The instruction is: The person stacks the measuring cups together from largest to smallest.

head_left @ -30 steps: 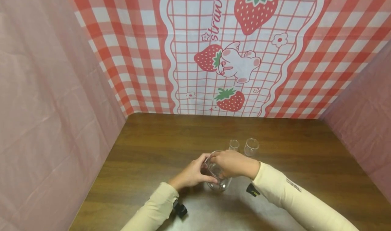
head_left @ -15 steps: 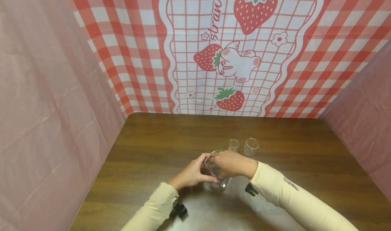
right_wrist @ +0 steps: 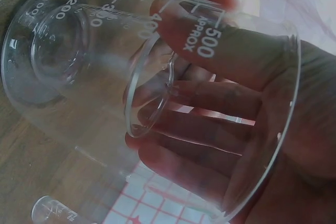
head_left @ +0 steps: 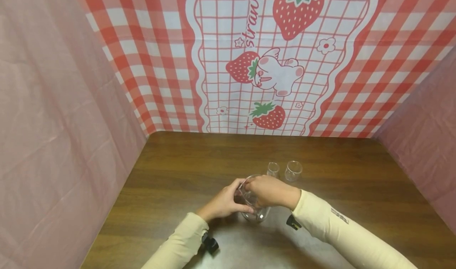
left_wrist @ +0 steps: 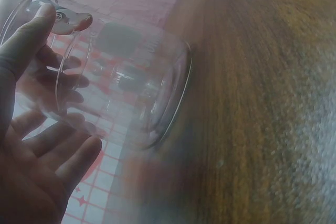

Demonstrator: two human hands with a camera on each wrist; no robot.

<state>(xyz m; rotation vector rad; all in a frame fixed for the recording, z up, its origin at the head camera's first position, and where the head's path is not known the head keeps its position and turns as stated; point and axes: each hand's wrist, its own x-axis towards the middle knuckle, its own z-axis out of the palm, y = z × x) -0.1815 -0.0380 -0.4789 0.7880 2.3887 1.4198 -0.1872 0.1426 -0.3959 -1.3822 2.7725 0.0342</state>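
A strawberry-print cloth (head_left: pixel 278 63) hangs at twelve o'clock, behind the wooden desk (head_left: pixel 178 162). Over the desk's near half is the large beaker (head_left: pixel 261 215) (its printing runs up to 500). The left hand (head_left: pixel 225 201) grips it from nine o'clock, fingers clamped on the outer wall; the right hand (head_left: pixel 273 190) reaches inside from three, fingers closed round the inner beaker's rim (right_wrist: pixel 132 106). Barely anything has shifted in the last second, so I'd judge the inner beaker isn't released yet. The wide beaker (head_left: pixel 293 174) stands at two o'clock, the narrow beaker (head_left: pixel 273 170) at one.
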